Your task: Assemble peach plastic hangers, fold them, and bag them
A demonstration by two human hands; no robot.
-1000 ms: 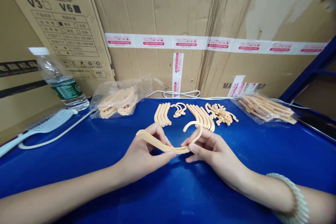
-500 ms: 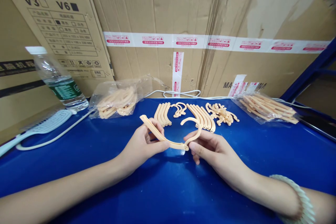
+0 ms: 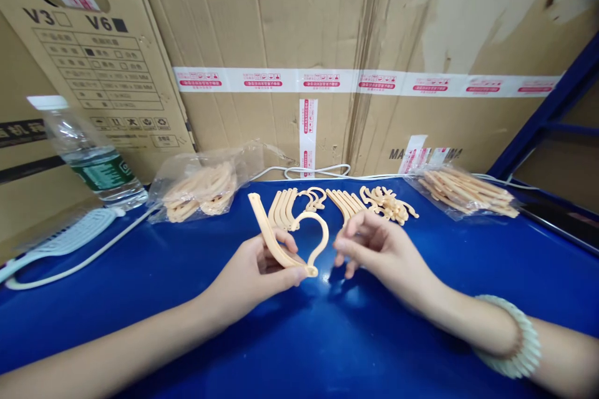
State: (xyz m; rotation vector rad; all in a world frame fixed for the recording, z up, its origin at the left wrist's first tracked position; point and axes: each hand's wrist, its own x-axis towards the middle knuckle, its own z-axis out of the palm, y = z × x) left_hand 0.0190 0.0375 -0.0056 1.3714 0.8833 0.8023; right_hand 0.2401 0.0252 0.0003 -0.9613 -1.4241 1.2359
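My left hand is closed on a peach-coloured plastic hanger arm, which slants up to the left. At the arm's lower end a curved hanger hook is joined to it and stands upright, its tip bending back toward the arm. To the right, apart from both pieces, my right hand hovers with loosely bent fingers and no visible object in them. Behind the hands lie a row of hanger arms, a few loose hooks, a second row of arms and a heap of small hanger pieces.
Clear bags of hanger parts lie at the back left and back right. A water bottle and a pale hairbrush are at the left. A white cable runs before the cardboard boxes. A dark flat object lies far right.
My right hand has let go of the hook and moved slightly right. My left hand has turned the joined arm and hook more upright. The camera view has shifted a little.
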